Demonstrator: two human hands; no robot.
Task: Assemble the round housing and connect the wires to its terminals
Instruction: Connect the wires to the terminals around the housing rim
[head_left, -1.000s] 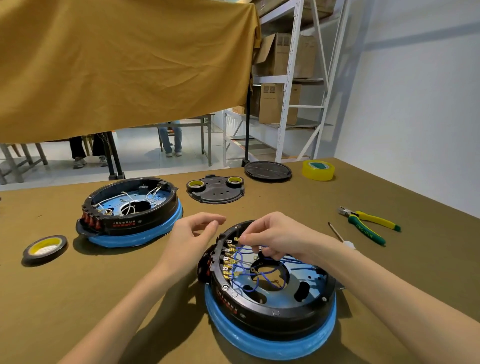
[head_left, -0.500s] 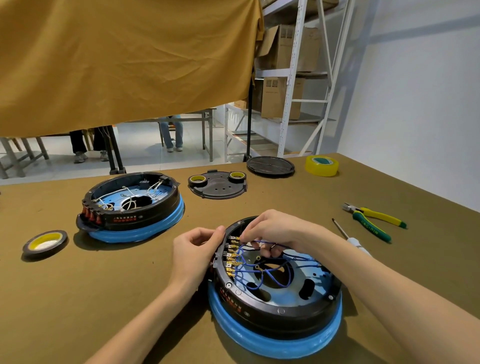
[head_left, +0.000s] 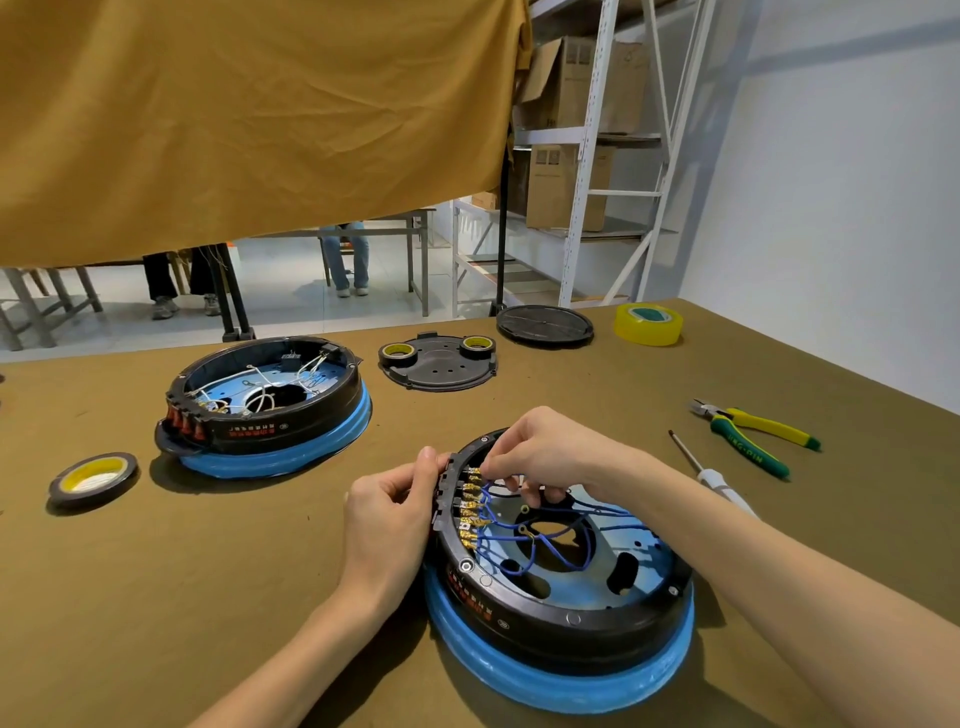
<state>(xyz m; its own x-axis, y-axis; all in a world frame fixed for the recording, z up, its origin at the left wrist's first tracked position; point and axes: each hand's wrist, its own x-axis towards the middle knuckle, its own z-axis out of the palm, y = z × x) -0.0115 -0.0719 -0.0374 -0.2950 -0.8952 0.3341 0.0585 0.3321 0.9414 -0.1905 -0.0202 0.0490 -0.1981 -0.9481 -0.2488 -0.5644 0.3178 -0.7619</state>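
Blue and black, the round housing (head_left: 561, 587) sits closest to us on the olive worktop (head_left: 156, 597), a little right of the middle. Its top is open, and we see blue wires (head_left: 519, 545) looping inside over a blue plate. A row of small gold terminals (head_left: 470, 506) runs down its left inner edge.

Our left hand (head_left: 387, 525) curls round the left rim of the housing, thumb up near the top terminal, so its grip is closed on the rim. Our right hand (head_left: 550, 454) reaches over the far side. Its fingers are bent and seem to pinch a wire end at the top terminal, though the tip is too small for us to be sure.

To the right lie a screwdriver (head_left: 711, 475) and then green and yellow pliers (head_left: 753, 434), apart from each other. To the far left a flat tape roll (head_left: 93, 478) lies alone.

Farther back on the left sits a second housing (head_left: 270, 410) with white wires inside. Behind the middle is a black cover plate (head_left: 439, 364) with two small tape rolls on it. Past that are a round black lid (head_left: 544, 325) and a clear yellow tape roll (head_left: 648, 324) near the far edge.

A mustard cloth (head_left: 249, 119) hangs above, and metal shelves (head_left: 597, 135) with cardboard boxes stand behind.
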